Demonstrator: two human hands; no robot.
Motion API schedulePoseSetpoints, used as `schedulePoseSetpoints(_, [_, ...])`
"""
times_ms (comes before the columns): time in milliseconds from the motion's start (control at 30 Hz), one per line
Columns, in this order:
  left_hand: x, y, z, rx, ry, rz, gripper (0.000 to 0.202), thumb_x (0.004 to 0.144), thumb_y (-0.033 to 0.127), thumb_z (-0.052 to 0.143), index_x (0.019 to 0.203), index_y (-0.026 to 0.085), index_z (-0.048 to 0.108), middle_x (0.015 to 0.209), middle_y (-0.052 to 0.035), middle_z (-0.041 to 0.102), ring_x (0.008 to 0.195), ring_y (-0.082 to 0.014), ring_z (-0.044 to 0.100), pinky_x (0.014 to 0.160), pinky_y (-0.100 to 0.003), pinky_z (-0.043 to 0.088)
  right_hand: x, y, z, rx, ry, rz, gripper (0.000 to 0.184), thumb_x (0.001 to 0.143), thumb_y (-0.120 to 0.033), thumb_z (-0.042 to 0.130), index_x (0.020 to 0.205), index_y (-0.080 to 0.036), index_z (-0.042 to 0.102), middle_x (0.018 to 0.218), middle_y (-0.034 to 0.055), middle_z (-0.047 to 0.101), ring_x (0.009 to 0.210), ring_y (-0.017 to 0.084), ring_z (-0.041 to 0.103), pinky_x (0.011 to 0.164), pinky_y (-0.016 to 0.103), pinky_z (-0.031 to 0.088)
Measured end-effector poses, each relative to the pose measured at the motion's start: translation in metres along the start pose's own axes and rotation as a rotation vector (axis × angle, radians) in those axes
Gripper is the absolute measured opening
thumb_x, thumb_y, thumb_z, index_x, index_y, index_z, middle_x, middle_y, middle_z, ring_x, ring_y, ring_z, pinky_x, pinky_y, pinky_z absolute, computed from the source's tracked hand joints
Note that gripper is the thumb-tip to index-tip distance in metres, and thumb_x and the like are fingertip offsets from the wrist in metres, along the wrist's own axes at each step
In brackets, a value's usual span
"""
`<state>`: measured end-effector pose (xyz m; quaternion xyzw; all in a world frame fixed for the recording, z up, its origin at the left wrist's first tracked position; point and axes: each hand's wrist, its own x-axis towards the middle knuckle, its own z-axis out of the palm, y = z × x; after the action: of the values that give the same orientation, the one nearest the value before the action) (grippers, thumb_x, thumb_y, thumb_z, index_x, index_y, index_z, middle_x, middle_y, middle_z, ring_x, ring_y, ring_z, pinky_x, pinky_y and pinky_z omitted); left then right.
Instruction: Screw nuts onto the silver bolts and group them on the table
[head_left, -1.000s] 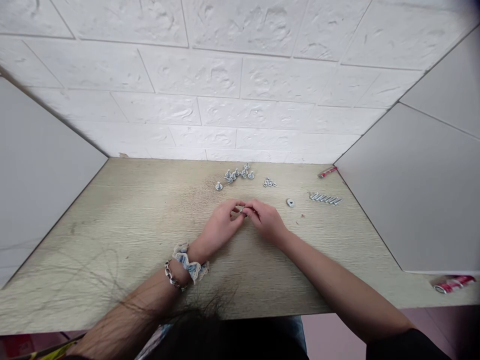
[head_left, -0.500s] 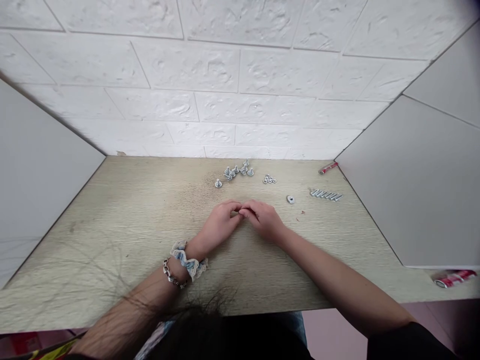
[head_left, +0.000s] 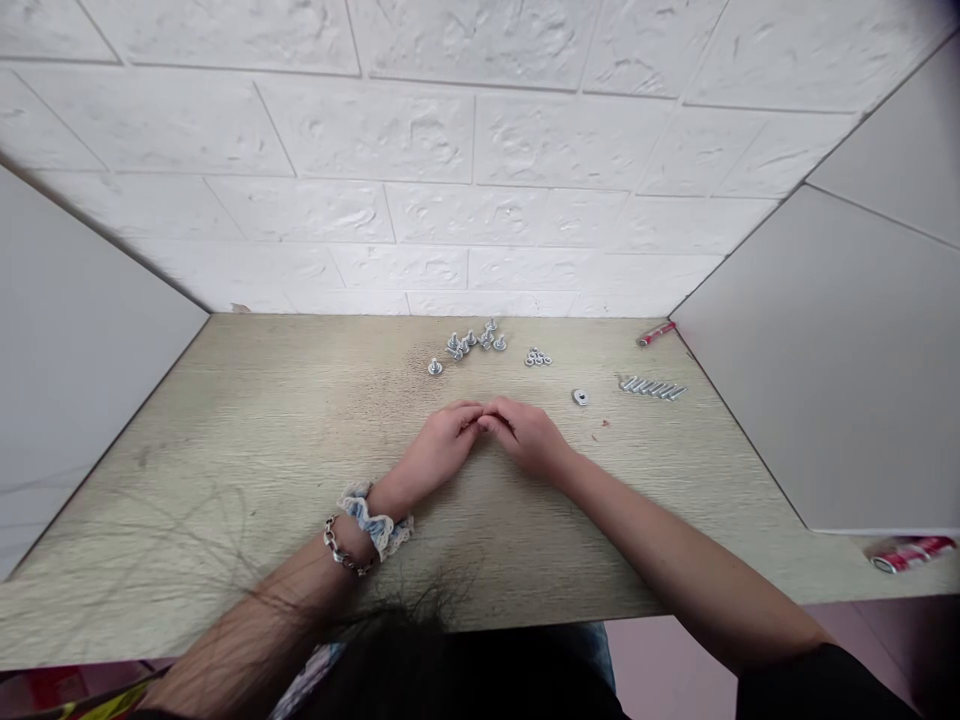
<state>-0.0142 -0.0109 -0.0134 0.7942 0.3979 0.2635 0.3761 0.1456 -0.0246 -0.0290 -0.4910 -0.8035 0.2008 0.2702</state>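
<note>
My left hand (head_left: pixel 435 455) and my right hand (head_left: pixel 529 437) meet fingertip to fingertip over the middle of the wooden desk (head_left: pixel 247 450). Both pinch a small metal part between them; it is almost wholly hidden by the fingers. Behind the hands lies a cluster of assembled bolts (head_left: pixel 474 342), with one more bolt (head_left: pixel 435 368) standing apart to its left. A small heap of nuts (head_left: pixel 538 358), a single washer (head_left: pixel 580 398) and a row of bare screws (head_left: pixel 652 388) lie to the right of the cluster.
A red pen (head_left: pixel 655 334) lies at the back right corner by the grey side panel (head_left: pixel 840 380). Another grey panel (head_left: pixel 82 360) closes the left side. A red object (head_left: pixel 911 553) sits at the desk's right front edge. A white brick wall is behind.
The hands have stayed together at the same spot, the fingers closing tighter over the small part. The view has tilted slightly.
</note>
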Motion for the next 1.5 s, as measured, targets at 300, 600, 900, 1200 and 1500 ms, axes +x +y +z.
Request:
schedulePoseSetpoints(300, [-0.003, 0.003, 0.004, 0.114, 0.04, 0.025, 0.023, 0.076, 0.015, 0.048, 0.095, 0.019, 0.061, 0.097, -0.0017, 0.062, 0.091, -0.0159, 0.054, 0.084, -0.028, 0.042, -0.001, -0.001, 0.001, -0.025, 0.015, -0.066, 0.017, 0.09, -0.026, 0.04, 0.086, -0.019, 0.055, 0.083, 0.0023, 0.062, 0.075, 0.014, 0.054, 0.07, 0.024, 0.038])
schedulePoseSetpoints(600, [-0.003, 0.004, 0.004, 0.127, 0.074, 0.022, 0.024, 0.073, 0.017, 0.054, 0.096, 0.018, 0.058, 0.099, -0.003, 0.06, 0.094, -0.0171, 0.053, 0.086, -0.03, 0.04, -0.003, 0.0, 0.004, -0.064, 0.134, -0.196, 0.027, 0.092, -0.034, 0.034, 0.082, -0.02, 0.054, 0.077, 0.0029, 0.063, 0.072, 0.014, 0.056, 0.07, 0.026, 0.038])
schedulePoseSetpoints(900, [-0.006, 0.001, 0.009, 0.157, 0.006, 0.005, 0.01, 0.076, 0.018, 0.05, 0.075, 0.016, 0.06, 0.079, -0.001, 0.064, 0.073, -0.0146, 0.055, 0.069, -0.026, 0.041, -0.005, -0.008, 0.001, -0.084, 0.206, -0.335, 0.024, 0.091, -0.031, 0.038, 0.08, -0.019, 0.054, 0.076, 0.0026, 0.063, 0.072, 0.014, 0.055, 0.071, 0.026, 0.038])
schedulePoseSetpoints(1200, [-0.006, 0.004, 0.013, 0.176, -0.022, -0.152, 0.015, 0.074, 0.017, 0.047, 0.075, 0.015, 0.062, 0.079, -0.0032, 0.067, 0.069, -0.0152, 0.058, 0.066, -0.025, 0.041, -0.003, -0.01, 0.001, -0.055, 0.114, -0.277, 0.022, 0.092, -0.029, 0.036, 0.082, -0.018, 0.053, 0.076, 0.0028, 0.06, 0.071, 0.014, 0.053, 0.067, 0.026, 0.039])
schedulePoseSetpoints(1500, [-0.006, 0.004, 0.012, 0.225, -0.052, -0.149, 0.013, 0.074, 0.019, 0.049, 0.075, 0.016, 0.062, 0.077, -0.003, 0.066, 0.07, -0.0157, 0.058, 0.065, -0.025, 0.042, -0.003, -0.01, 0.002, -0.041, 0.045, -0.232, 0.02, 0.091, -0.028, 0.035, 0.082, -0.018, 0.05, 0.079, 0.0035, 0.059, 0.073, 0.015, 0.052, 0.067, 0.026, 0.037])
